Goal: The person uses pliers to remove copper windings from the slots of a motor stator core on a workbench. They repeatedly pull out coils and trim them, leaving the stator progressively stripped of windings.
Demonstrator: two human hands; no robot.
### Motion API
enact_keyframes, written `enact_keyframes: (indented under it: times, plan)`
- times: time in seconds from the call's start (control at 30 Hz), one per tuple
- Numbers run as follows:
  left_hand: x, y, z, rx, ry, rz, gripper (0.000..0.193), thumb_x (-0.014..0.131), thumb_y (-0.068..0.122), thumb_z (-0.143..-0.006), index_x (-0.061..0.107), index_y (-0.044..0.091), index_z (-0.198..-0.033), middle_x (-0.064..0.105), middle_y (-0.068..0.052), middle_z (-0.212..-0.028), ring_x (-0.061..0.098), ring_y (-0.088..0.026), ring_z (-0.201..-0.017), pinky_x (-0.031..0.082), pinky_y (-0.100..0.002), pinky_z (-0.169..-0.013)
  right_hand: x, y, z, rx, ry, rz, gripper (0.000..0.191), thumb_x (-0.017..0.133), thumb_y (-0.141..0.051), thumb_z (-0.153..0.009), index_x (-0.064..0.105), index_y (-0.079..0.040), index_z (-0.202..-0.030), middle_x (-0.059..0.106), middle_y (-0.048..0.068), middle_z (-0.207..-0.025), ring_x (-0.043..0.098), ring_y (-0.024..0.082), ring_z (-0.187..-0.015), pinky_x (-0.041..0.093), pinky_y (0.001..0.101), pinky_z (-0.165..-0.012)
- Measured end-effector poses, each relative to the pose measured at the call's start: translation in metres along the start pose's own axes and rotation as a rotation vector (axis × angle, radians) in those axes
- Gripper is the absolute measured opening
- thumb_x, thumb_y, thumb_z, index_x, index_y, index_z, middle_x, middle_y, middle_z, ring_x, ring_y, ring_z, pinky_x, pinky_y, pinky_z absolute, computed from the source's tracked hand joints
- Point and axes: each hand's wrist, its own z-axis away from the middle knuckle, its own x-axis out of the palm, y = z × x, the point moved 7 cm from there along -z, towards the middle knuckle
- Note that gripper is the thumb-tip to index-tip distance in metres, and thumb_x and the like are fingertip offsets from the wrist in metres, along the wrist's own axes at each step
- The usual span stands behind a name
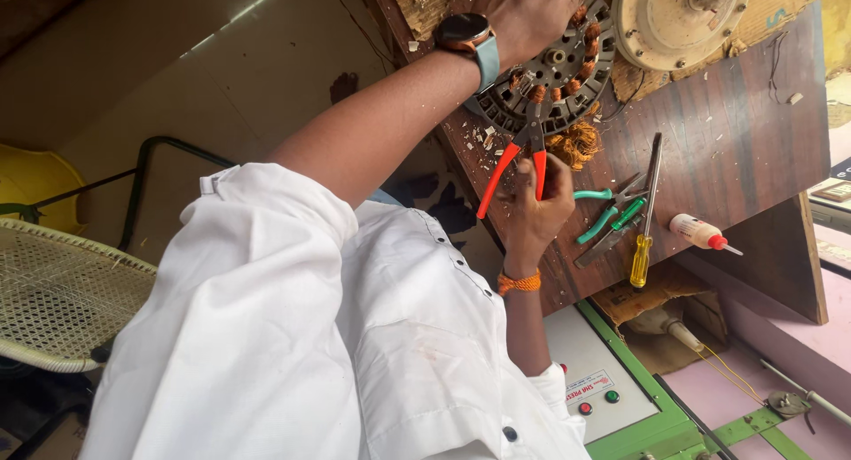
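Note:
My left hand point(532, 17), with a watch on its wrist, rests on top of a dark round motor stator point(567, 79) with copper coils, lying on a dark wooden board point(736, 132). My right hand point(532, 214), an orange thread around its wrist, grips one handle of the orange-handled pliers point(507, 163). The pliers' jaws reach into the stator's rim. A tuft of loose copper wire point(576, 145) lies just beside the stator, next to my right hand.
On the board lie green-handled pliers point(607, 216), a yellow-handled screwdriver point(643, 256) and a small white bottle with a red tip point(700, 232). A cream round motor cover point(674, 17) sits at the top. A green-framed control panel point(603, 389) is below, a wicker chair point(62, 292) at left.

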Motion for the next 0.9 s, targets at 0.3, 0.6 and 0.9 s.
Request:
enact_keyframes:
  times: [0.3, 0.6, 0.9]
  plan:
    - [0.005, 0.004, -0.005, -0.049, -0.075, -0.02, 0.033, 0.054, 0.042, -0.103, 0.071, 0.015, -0.112, 0.071, -0.009, -0.078, 0.069, -0.024, -0.071, 0.054, -0.043, -0.058, 0.029, -0.021, 0.029, 0.67, -0.722, -0.68, 0.055, 0.047, -0.044, -0.102, 0.054, -0.001, -0.137, 0.06, 0.011, -0.108, 0.062, 0.026, -0.101, 0.053, 0.0535, -0.097]
    - [0.014, -0.003, -0.001, -0.121, -0.131, -0.021, 0.034, 0.052, 0.044, -0.104, 0.07, 0.017, -0.114, 0.072, -0.008, -0.081, 0.07, -0.023, -0.076, 0.056, -0.043, -0.063, 0.03, -0.007, 0.037, 0.735, -0.704, -0.845, 0.056, 0.049, -0.058, -0.105, 0.062, -0.005, -0.118, 0.053, 0.006, -0.094, 0.051, 0.019, -0.086, 0.048, 0.0388, -0.077]
    - [-0.005, 0.007, -0.001, -0.028, 0.049, -0.122, 0.032, 0.05, 0.046, -0.102, 0.069, 0.02, -0.107, 0.069, -0.003, -0.077, 0.067, -0.021, -0.072, 0.054, -0.044, -0.061, 0.035, -0.009, 0.037, 0.788, -0.691, -0.859, 0.056, 0.05, -0.059, -0.107, 0.06, -0.004, -0.108, 0.045, -0.001, -0.081, 0.045, 0.012, -0.072, 0.04, 0.0291, -0.063]
